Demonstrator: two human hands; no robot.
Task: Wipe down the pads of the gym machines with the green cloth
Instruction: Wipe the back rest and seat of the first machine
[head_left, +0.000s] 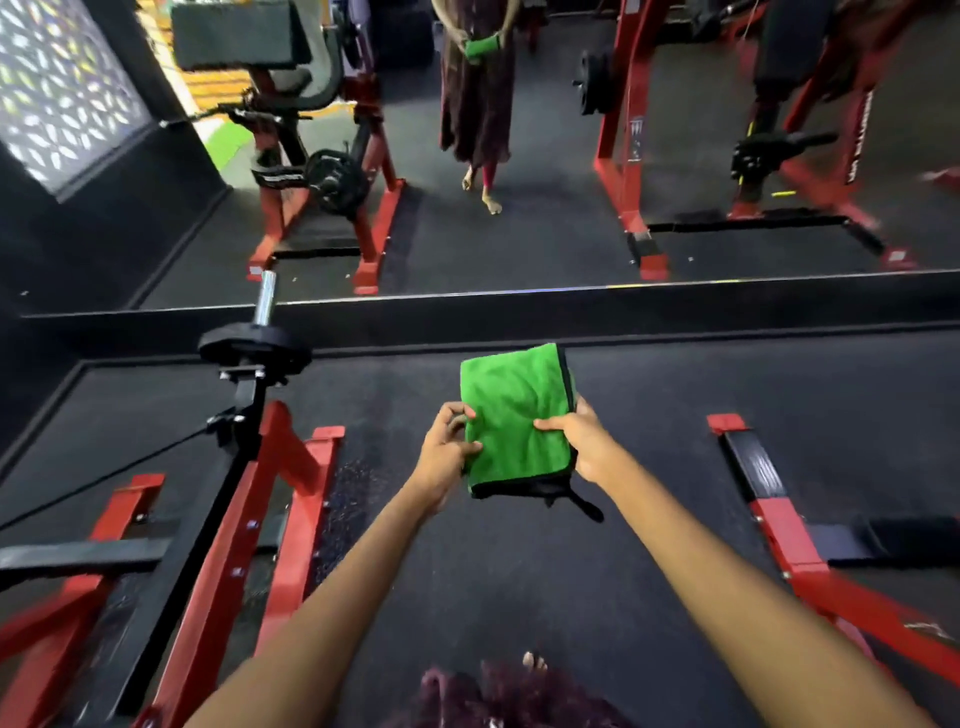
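A folded green cloth (514, 415) with black edging is held out in front of me above the black rubber floor. My left hand (445, 446) pinches its left edge. My right hand (584, 441) grips its right edge, thumb on top. A black strap hangs from the cloth's lower corner. A black pad (236, 34) of a machine shows only in the wall mirror at the upper left. Another black pad (795, 41) appears in the mirror at the upper right.
A red and black machine frame (223, 530) with a weight plate (254, 347) on a steel sleeve stands to my left. A red frame rail (784, 535) runs along the right. The wall mirror (545, 218) ahead reflects a person standing on the floor and both machines.
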